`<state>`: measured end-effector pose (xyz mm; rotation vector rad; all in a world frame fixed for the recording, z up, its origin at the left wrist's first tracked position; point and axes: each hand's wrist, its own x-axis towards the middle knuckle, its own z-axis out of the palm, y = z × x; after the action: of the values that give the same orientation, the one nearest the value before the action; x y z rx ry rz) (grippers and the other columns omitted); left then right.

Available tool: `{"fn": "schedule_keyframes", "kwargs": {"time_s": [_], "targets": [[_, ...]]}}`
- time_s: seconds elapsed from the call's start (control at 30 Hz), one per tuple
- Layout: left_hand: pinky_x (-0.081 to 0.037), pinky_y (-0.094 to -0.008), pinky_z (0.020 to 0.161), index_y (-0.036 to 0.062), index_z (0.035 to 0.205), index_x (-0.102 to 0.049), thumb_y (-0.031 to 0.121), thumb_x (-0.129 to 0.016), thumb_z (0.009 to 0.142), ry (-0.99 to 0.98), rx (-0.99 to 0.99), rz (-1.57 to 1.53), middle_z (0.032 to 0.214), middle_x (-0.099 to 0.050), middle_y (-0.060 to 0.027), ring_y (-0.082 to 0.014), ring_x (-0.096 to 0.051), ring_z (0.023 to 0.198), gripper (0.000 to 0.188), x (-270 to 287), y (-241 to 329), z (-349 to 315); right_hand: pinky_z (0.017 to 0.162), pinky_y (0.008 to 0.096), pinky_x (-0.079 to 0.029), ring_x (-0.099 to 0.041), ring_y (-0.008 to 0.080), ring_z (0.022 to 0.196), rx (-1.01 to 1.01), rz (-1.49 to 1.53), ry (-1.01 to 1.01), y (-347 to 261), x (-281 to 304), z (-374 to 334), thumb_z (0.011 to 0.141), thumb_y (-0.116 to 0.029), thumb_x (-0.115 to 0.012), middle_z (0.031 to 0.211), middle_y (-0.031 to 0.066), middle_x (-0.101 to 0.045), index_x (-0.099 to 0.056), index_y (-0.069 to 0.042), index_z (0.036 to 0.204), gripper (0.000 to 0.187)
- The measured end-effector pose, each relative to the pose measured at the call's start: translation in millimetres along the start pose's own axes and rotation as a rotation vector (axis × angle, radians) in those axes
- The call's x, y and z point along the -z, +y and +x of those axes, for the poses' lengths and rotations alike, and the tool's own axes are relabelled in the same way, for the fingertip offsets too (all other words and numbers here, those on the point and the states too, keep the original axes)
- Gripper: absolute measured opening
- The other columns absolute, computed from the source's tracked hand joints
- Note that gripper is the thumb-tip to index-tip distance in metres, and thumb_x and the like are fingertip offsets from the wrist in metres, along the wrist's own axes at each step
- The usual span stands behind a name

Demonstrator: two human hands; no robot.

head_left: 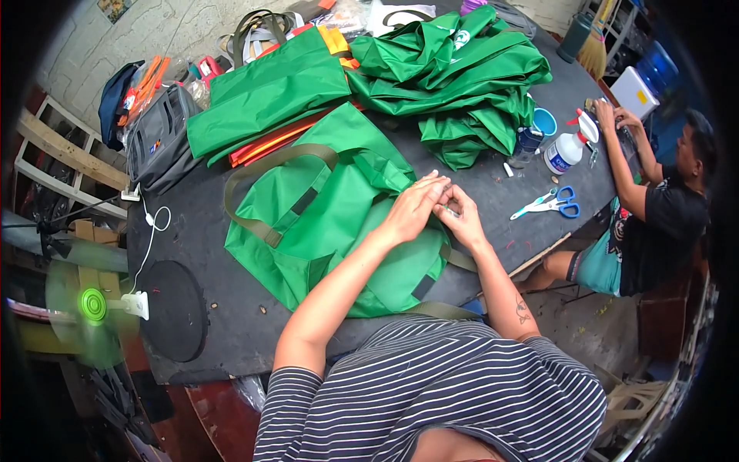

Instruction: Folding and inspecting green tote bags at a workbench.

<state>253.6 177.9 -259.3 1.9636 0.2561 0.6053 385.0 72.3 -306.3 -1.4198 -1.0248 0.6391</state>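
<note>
A bright green fabric bag [339, 200] lies spread on the dark table in front of me, with an olive webbing strap [235, 189] looped over its left part. Black patches [304, 202] show on its cloth. My left hand [418, 206] rests at the bag's right edge, palm down, fingers pressed together and bent at the tips. Against it, my right hand [463, 221] is closed, its fingers curled in a pinch. The fingertips of both hands meet. Whatever they pinch, perhaps a bit of the bag's edge, is hidden.
Beyond lie folded green cloth [269, 88] and a crumpled green heap [454, 77]. To the right are scissors [548, 203], a spray bottle [568, 148] and a blue cup [544, 122]. A co-worker [662, 185] sits there. A fan [92, 306] spins at the left.
</note>
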Motion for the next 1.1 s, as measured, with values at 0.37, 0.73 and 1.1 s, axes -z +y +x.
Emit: {"fn": "schedule_keyframes", "kwargs": {"time_s": [0.37,0.73,1.1], "targets": [[-0.033,-0.0373,0.108,-0.0046,0.120,-0.059,0.048,-0.026,0.101,-0.014,0.153,-0.172,0.128,-0.056,-0.0219,-0.0331,-0.046,0.127,0.065,1,-3,8,0.065,0.0250,-0.045,-0.052,0.0076,0.067,0.021,-0.059,0.040,-9,-3,6,0.073,-0.008,-0.065,0.076,0.0005,-0.053,-0.051,-0.001,0.088,0.022],[-0.034,-0.0367,0.106,-0.0044,0.120,-0.060,0.052,-0.025,0.100,-0.001,0.169,-0.169,0.126,-0.057,-0.0224,-0.0319,-0.048,0.126,0.069,4,-5,9,0.053,0.0205,-0.037,-0.044,0.0012,0.058,-0.079,-0.005,-0.109,-5,4,9,0.074,-0.009,-0.066,0.074,-0.0019,-0.052,-0.052,-0.003,0.087,0.020],[-0.028,-0.0378,0.113,-0.0031,0.130,-0.052,0.051,-0.020,0.101,-0.020,0.234,-0.529,0.132,-0.054,-0.0153,-0.0255,-0.043,0.130,0.069,22,6,8,0.067,0.0336,-0.047,-0.056,0.0187,0.073,0.091,-0.341,0.054,-33,0,-3,0.071,-0.025,-0.076,0.078,0.0036,-0.054,-0.051,-0.006,0.098,0.042]]}}
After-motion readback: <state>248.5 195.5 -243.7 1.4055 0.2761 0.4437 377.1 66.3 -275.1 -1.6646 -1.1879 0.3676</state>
